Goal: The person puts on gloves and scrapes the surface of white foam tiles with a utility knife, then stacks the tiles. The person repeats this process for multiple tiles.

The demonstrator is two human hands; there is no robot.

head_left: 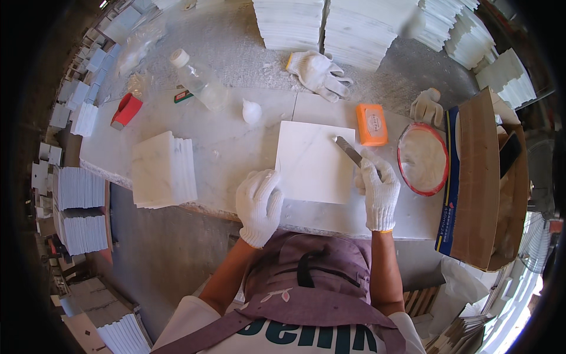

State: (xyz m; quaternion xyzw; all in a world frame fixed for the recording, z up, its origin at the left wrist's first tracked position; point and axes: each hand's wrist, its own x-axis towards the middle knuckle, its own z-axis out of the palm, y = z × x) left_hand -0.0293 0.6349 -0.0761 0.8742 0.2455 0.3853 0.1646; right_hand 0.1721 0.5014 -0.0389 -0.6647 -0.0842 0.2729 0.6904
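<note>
A square white tile (312, 162) lies flat on the marble tabletop. My left hand (259, 206), in a white knit glove, is curled at the tile's lower left corner, its fingers against the edge. Gloved as well, my right hand (377, 189) is closed around a narrow metal scraper blade (348, 150), whose tip points up and left over the tile's upper right part. Next to that hand are an orange box (371, 125) and a red-rimmed dish of white powder or paste (423, 158). Above the tile sits a small white lump (251, 111).
Stacked tiles (162, 171) stand at the table's left. Behind are a clear bottle (200, 85), a red tape-like roll (127, 111) and loose gloves (321, 75). A cardboard box (477, 183) borders the right side. Tall tile stacks (359, 29) rise at the back.
</note>
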